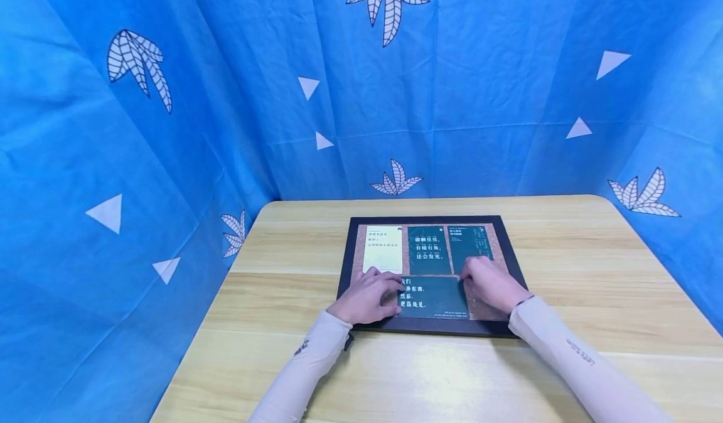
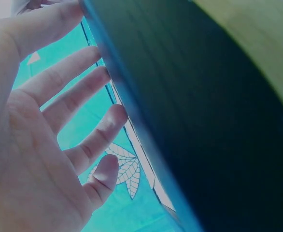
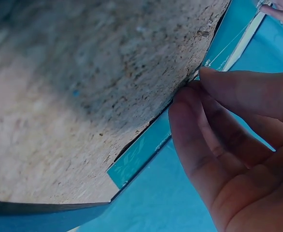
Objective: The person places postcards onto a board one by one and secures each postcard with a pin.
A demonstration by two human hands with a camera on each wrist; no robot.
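Note:
A cork board in a black frame lies on the table with several cards on it. The wide dark green card with white lettering lies along its lower part. My left hand rests at that card's left end, its fingers spread and lightly bent in the left wrist view. At the card's upper right corner is my right hand. Its thumb and index fingertips come together there in a pinch; whatever is between them is mostly hidden.
Above the wide card are a pale yellow card, a green card and another green card partly covered by my right hand. Wood-grain table surrounds the board. Blue patterned curtains stand behind and at the sides.

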